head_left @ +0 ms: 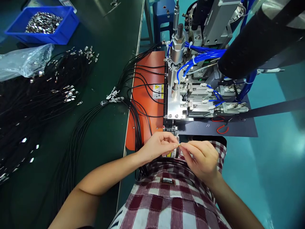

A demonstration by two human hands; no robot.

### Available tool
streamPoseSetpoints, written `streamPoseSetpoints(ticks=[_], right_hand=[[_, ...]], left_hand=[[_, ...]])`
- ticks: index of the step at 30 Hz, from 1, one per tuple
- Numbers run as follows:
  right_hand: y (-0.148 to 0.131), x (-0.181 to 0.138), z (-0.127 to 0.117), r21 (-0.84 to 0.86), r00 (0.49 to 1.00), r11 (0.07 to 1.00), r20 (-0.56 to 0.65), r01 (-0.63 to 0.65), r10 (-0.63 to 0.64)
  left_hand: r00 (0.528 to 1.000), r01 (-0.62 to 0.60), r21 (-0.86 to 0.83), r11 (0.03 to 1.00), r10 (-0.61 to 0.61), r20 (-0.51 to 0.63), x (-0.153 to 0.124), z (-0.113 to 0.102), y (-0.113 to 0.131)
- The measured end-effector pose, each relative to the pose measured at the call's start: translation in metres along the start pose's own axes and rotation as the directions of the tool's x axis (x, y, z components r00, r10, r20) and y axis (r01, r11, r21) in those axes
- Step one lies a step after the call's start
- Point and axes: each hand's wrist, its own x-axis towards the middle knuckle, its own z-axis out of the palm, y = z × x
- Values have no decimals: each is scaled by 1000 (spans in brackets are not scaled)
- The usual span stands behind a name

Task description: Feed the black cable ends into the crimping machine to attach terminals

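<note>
My left hand [158,145] and my right hand [201,157] meet just in front of the machine, above my checked shirt. Both pinch a small metal piece [179,145] between fingertips; the left one also seems to hold the end of a thin black cable, though this is too small to be sure. A fan of black cables [140,95] runs from the orange plate [145,105] down toward my left hand. The machine's metal fixture [190,101] with blue air hoses stands right behind my hands.
On the dark green bench lie a big heap of black cables with metal tips [35,105], a clear plastic bag [23,62] and a blue bin of metal terminals [44,24]. A blue stool [163,16] stands behind the bench. The floor to the right is teal.
</note>
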Motion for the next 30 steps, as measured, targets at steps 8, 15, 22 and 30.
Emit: streamPoseSetpoints(ticks=[8,15,22,30], right_hand=[[-1,0,1,-9,1000,1000,-2,-24,24],[0,-3,0,-58,999,998,20,29,-27],[4,-6,5,-41,999,998,-2,52,-52],[-11,-6,16,474,836,694,222,-542,501]], left_hand=[[1000,0,6,1000,0,-13,-1,1,1],[999,-9,21,1000,10,-37,0,2,1],[999,-17,5,1000,17,-50,1,2,0],[997,-59,-20,998,58,-56,-2,4,-6]])
